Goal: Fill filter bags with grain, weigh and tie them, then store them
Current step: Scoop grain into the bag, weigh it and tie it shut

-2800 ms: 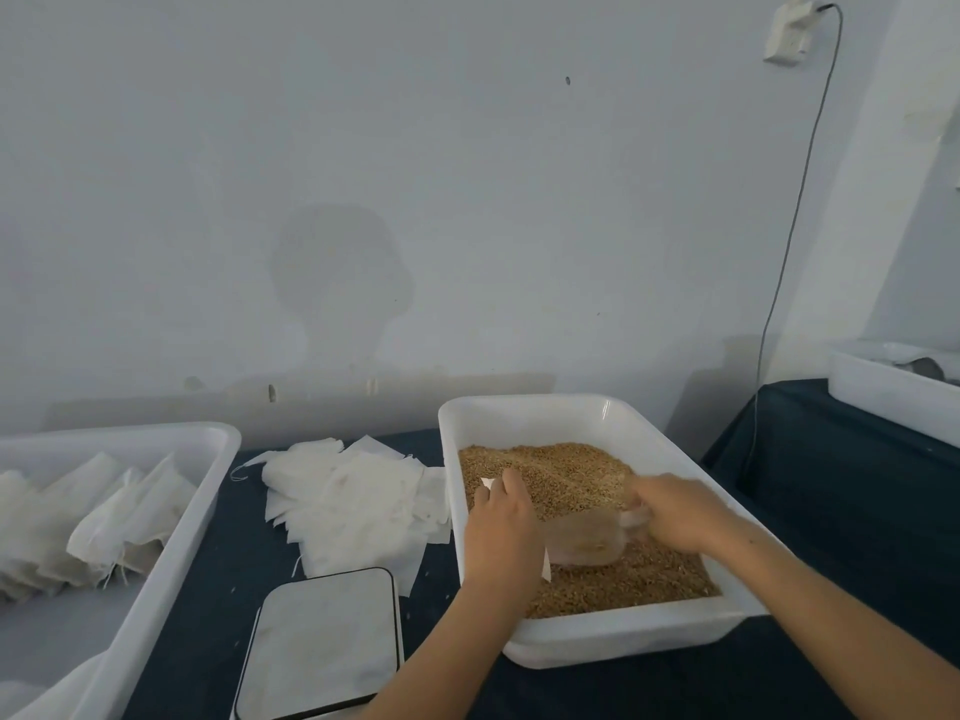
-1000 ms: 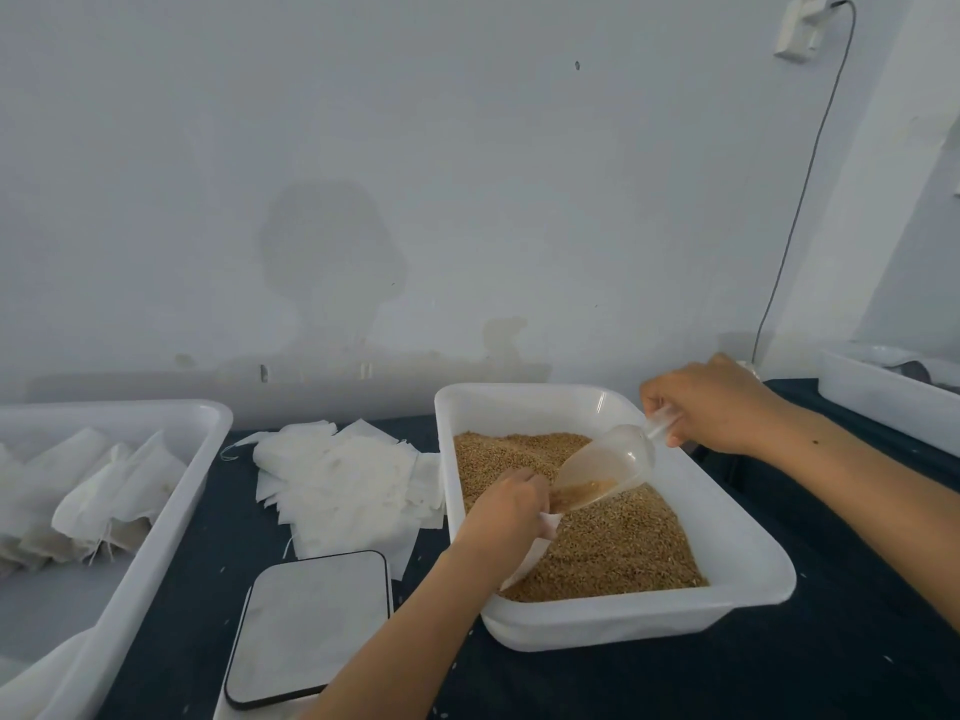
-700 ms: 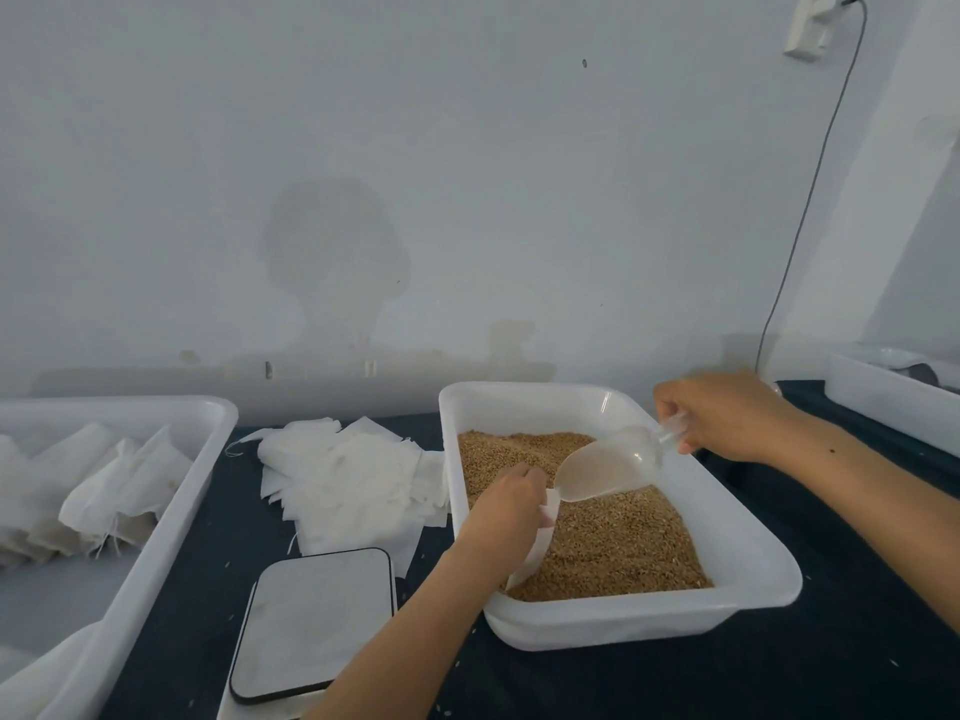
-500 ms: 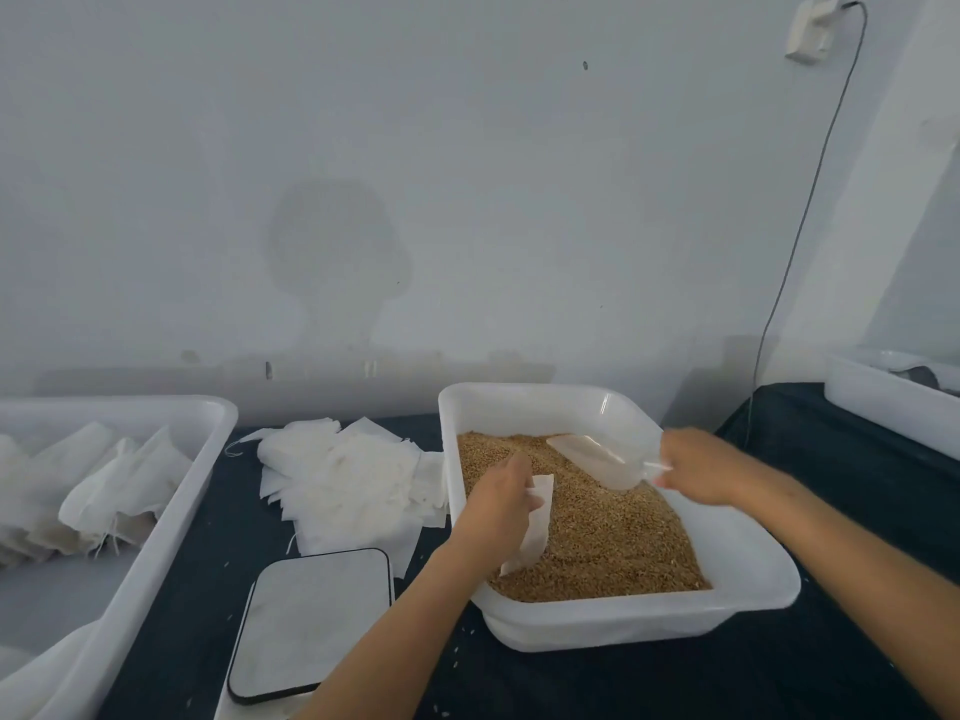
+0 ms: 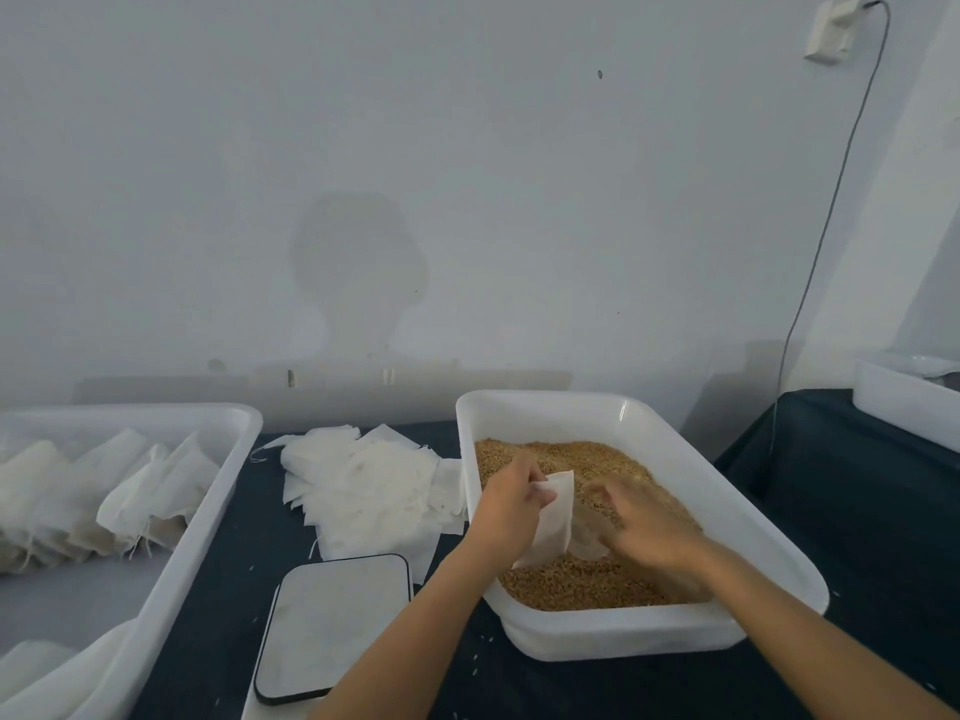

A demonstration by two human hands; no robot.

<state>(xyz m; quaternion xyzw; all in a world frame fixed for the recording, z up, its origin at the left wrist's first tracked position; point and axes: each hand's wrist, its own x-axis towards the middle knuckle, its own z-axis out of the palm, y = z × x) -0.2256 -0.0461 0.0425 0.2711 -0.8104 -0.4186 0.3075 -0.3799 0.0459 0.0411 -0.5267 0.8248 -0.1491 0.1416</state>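
over the grain tray [image 5: 769,517], left hand [image 5: 506,511] pinches a filter bag [image 5: 553,517].

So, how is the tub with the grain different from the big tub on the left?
The grain tub holds loose brown grain, and both hands work in it; the left tub holds white bags lying in a row. The grain tub shows whole; the left tub is cut off by the picture's edge. Both are white plastic, rectangular, on the dark cloth.
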